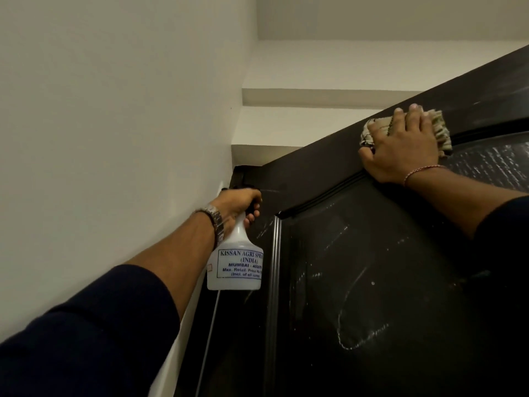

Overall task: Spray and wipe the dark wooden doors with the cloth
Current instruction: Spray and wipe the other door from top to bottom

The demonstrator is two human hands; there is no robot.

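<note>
My right hand [400, 147] presses the cloth [440, 133] flat-fingered against the dark door [372, 282] along its top edge. My left hand [237, 206] grips the spray bottle [236, 262] by its neck near the door's top left corner.

Looking up along dark wooden door [372, 267], wet streaks and droplets visible on its raised panel. Right hand [400, 147] flat against top rail, fingers spread, pressing beige cloth [442, 130] to the wood; thin red thread at wrist. Left hand [239, 203] gripping neck of white spray bottle [236, 262] near door's upper left corner, bottle hanging upright, printed label facing camera. Metal watch [216, 222] on left wrist. White wall [114, 110] at left.
</note>
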